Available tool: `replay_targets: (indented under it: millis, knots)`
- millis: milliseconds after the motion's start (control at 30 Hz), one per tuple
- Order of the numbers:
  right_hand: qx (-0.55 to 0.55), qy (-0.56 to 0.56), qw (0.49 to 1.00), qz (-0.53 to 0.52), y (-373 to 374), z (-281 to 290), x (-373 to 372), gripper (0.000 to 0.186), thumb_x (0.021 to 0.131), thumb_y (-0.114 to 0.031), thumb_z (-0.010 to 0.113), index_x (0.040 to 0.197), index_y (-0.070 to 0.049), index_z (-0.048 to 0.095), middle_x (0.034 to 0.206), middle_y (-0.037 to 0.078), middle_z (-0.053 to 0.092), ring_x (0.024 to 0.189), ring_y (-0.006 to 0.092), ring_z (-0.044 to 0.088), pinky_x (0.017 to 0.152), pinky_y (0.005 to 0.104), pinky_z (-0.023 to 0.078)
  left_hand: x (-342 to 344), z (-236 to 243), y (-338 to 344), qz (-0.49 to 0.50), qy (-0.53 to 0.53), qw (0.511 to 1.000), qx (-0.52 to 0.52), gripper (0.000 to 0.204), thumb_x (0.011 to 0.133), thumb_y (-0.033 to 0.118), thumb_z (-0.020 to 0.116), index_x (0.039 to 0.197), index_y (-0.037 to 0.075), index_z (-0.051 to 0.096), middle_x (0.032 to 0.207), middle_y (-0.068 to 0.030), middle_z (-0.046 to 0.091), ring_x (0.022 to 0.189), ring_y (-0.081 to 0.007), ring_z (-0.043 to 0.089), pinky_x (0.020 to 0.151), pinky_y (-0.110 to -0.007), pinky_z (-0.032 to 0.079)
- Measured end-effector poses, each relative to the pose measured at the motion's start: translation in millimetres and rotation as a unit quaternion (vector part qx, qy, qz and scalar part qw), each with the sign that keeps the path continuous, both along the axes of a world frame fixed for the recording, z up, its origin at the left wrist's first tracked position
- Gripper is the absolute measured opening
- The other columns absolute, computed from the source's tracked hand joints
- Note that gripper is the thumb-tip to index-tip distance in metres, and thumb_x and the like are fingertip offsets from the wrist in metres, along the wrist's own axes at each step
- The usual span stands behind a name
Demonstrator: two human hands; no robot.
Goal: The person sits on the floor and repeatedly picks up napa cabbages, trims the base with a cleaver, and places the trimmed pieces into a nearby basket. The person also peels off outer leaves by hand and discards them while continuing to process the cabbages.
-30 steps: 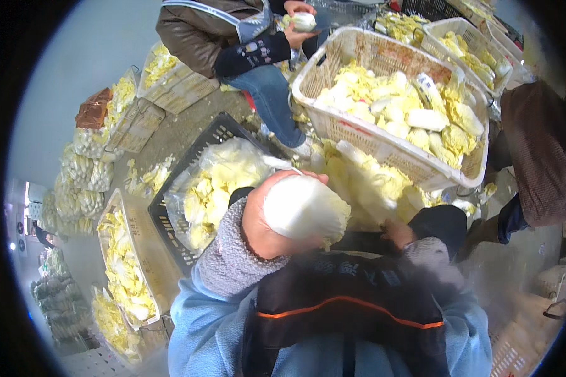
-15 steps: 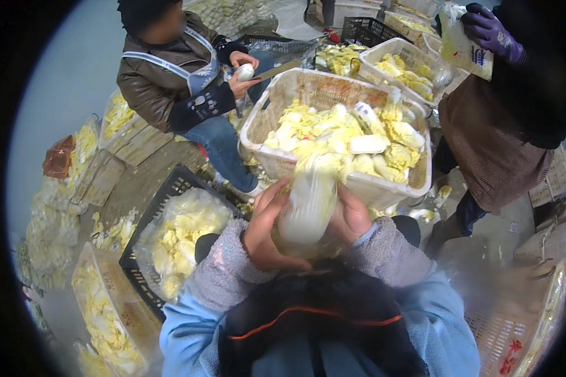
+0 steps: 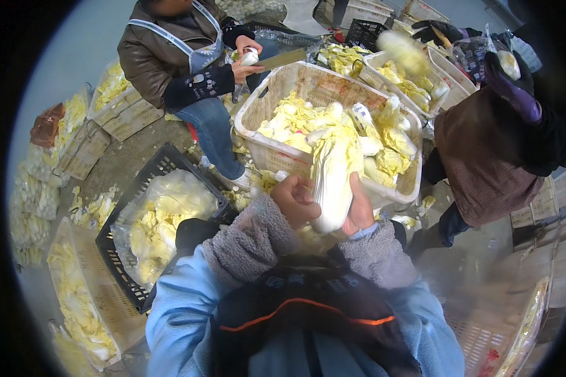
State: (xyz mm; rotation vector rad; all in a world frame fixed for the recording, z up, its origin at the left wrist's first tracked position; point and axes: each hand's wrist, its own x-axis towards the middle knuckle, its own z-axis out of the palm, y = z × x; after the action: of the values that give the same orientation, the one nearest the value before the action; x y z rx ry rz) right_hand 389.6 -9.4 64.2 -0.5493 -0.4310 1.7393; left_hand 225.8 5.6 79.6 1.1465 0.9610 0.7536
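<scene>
Head view: we hold a Chinese cabbage (image 3: 334, 179) in front of us, its white base toward six o'clock and its yellow leaf tips toward twelve. Our right hand (image 3: 360, 207) cups the head from the three o'clock side, thumb up along the leaves; our left hand (image 3: 295, 202) sits curled at its nine o'clock side — whether those fingers grip a leaf or merely rest there, we cannot tell. Grey fleecy cuffs (image 3: 255, 239) and a dark apron (image 3: 308, 276) with orange piping frame our work.

Just past our hands, at twelve o'clock, a stained white plastic crate (image 3: 273, 149) bears cabbages and loose yellow leaves. At nine o'clock, a black crate (image 3: 115, 227) holds a clear plastic bag (image 3: 198, 188) with yellow leaves inside; at eight, a cream crate (image 3: 116, 295) is heaped with more.

Between ten and eleven o'clock, a co-worker in a brown jacket (image 3: 143, 78) has a small pale cabbage (image 3: 249, 58) in hand beside a long, flat blade (image 3: 283, 61). At two o'clock, another co-worker's purple-gloved hand (image 3: 512, 94) stands out — clear plastic around it.
</scene>
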Motion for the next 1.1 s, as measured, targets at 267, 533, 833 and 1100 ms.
replay_targets:
  millis: [267, 533, 833, 1100]
  knots:
    - [0.072, -0.12, 0.984, -0.112, 3, 7, -7, 0.047, 0.09, -0.022, 0.049, 0.127, 0.001, 0.032, 0.12, 0.014, 0.048, 0.106, 0.0239, 0.05, 0.09, 0.0367, 0.043, 7, 6, 3, 0.046, -0.05, 0.996, 0.057, 0.041, 0.065, 0.01, 0.065, 0.102, -0.003, 0.054, 0.093, -0.0098, 0.06, 0.084, -0.0172, 0.057, 0.073, -0.029, 0.046]
    - [-0.036, -0.015, 0.988, -0.15, 11, 8, 20, 0.041, 0.093, -0.034, 0.038, 0.115, 0.0, 0.043, 0.102, 0.015, 0.055, 0.09, 0.0291, 0.057, 0.079, 0.0427, 0.049, -20, -28, 12, -0.084, -0.184, 0.975, 0.096, 0.043, 0.07, 0.011, 0.064, 0.11, 0.003, 0.049, 0.102, -0.0117, 0.055, 0.093, -0.0229, 0.055, 0.081, -0.034, 0.047]
    - [0.016, 0.147, 0.989, 0.011, 25, -11, 15, 0.043, 0.089, -0.031, 0.045, 0.118, 0.001, 0.041, 0.105, 0.021, 0.052, 0.092, 0.0308, 0.055, 0.079, 0.0436, 0.048, -19, -137, 45, 0.005, 0.046, 0.995, 0.09, 0.043, 0.075, 0.016, 0.062, 0.115, 0.006, 0.047, 0.106, -0.01, 0.054, 0.099, -0.0213, 0.052, 0.082, -0.034, 0.045]
    - [-0.064, -0.308, 0.943, -0.106, 2, -47, 161, 0.053, 0.088, -0.037, 0.05, 0.123, 0.002, 0.041, 0.117, 0.016, 0.05, 0.113, 0.0256, 0.046, 0.093, 0.0395, 0.039, -107, -194, 48, -0.029, 0.274, 0.953, -0.123, 0.044, 0.08, 0.019, 0.06, 0.12, 0.009, 0.046, 0.11, -0.0089, 0.053, 0.105, -0.0189, 0.049, 0.083, -0.035, 0.044]
